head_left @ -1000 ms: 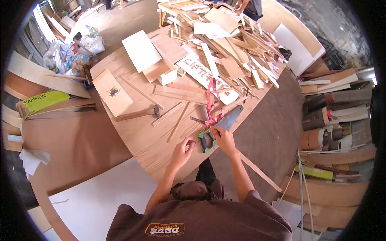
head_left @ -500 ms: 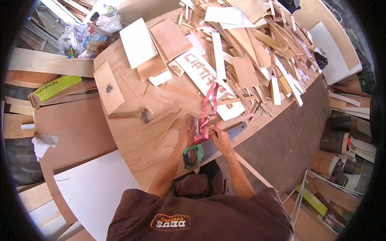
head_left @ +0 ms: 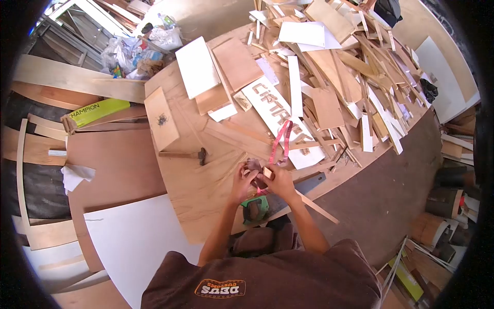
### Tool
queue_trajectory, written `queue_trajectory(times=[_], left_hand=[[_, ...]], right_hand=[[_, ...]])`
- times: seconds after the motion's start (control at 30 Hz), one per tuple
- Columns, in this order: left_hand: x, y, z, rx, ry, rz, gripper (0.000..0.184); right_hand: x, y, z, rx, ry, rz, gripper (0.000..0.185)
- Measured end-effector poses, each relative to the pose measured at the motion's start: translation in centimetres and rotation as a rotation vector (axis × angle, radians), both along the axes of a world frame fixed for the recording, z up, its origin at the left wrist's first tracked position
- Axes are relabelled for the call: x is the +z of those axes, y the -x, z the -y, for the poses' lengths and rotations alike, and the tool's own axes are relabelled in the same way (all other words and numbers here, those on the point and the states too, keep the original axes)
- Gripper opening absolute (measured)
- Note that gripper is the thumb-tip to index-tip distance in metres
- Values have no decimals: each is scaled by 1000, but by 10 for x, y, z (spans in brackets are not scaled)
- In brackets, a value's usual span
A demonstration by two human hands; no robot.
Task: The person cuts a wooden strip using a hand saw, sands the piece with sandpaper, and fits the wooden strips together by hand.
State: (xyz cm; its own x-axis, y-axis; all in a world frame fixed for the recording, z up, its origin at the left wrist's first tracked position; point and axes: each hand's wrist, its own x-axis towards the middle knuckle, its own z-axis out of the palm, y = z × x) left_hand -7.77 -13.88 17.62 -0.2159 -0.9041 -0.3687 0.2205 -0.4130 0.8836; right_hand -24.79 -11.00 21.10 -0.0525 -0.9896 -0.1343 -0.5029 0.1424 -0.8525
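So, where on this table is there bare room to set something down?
Widest bare table: between the hammer, left forearm and left edge. A narrower strip lies between the pale board and white panel. Crowded: under the wood scraps, and around the right hand, tape and saw.

Hammer [head_left: 188, 154] left of measuring tape [head_left: 286, 143], wood pile [head_left: 332, 77] behind, all on table [head_left: 193, 198]

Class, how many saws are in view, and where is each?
1. The saw lies on the table, its green handle below the left hand in the picture, its blade showing past the right hand. Others may be hidden in the wood pile.
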Motion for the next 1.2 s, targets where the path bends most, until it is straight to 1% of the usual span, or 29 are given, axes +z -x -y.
queue_trajectory(times=[0.03,0.07,0.1,0.17,0.2,0.27,0.33,0.37,0.4,0.47,0.53,0.57,0.6,0.63,0.67,0.73,0.77,0.83,0.87,0.93,1.0,1.07,1.1,1.13,1.17,1.2], left_hand=[[13,-2,-3,-8,-4,-58,39],[20,-6,-5,-9,10,-62,39],[26,-12,-6,-12,61,-86,37],[37,-23,-11,-13,128,-120,36],[45,-28,-16,-12,138,-151,36],[58,-42,-21,-7,164,-191,36],[66,-62,-31,-62,212,-99,37],[68,-72,-37,-61,215,-106,37],[69,-82,-41,-30,233,-106,40],[72,-105,-49,3,262,-110,43],[76,-128,-60,127,275,-71,46],[77,-144,-66,128,275,-80,46],[79,-158,-68,69,212,-61,45],[81,-172,-70,8,150,-43,45],[82,-186,-75,3,151,-53,45],[96,-210,-90,0,136,-56,43],[90,-222,-94,-4,132,-68,43],[80,-243,-99,3,166,-267,45],[76,-251,-104,-2,161,-275,45],[82,-263,-111,-4,202,-282,43],[81,-275,-115,4,176,-290,41],[78,-285,-116,10,152,-291,39],[73,-290,-114,-128,119,-197,39],[67,-293,-113,-266,87,-99,39],[61,-291,-114,-268,89,-99,39],[59,-287,-115,-164,86,-176,40]], right_hand=[[5,-5,0,-13,51,48,43],[10,-10,0,-25,102,94,41],[15,-15,-2,-24,115,89,41],[26,-22,-6,-39,316,46,33],[35,-27,-10,-34,330,39,33],[53,-38,-18,45,149,-12,35],[71,-56,-27,26,116,-38,35],[76,-66,-33,4,76,-59,36],[78,-76,-37,5,85,-65,36],[82,-97,-46,-25,205,-36,36],[87,-122,-55,7,243,-10,35],[87,-135,-61,-10,219,45,34],[88,-147,-65,-28,197,97,33],[91,-158,-69,-52,249,22,33],[95,-170,-74,-56,251,12,33],[104,-190,-86,-112,204,68,32],[108,-202,-92,-146,251,-22,32],[112,-216,-101,-167,229,-58,33],[112,-221,-106,-185,212,-79,33],[111,-229,-114,-235,206,-93,34],[106,-229,-118,-278,206,-111,34],[101,-223,-121,-359,323,-105,34],[111,-223,-124,-346,261,-43,33],[111,-224,-124,-348,264,-44,33],[107,-225,-124,-350,274,-17,33],[103,-225,-125,-353,282,8,34]])
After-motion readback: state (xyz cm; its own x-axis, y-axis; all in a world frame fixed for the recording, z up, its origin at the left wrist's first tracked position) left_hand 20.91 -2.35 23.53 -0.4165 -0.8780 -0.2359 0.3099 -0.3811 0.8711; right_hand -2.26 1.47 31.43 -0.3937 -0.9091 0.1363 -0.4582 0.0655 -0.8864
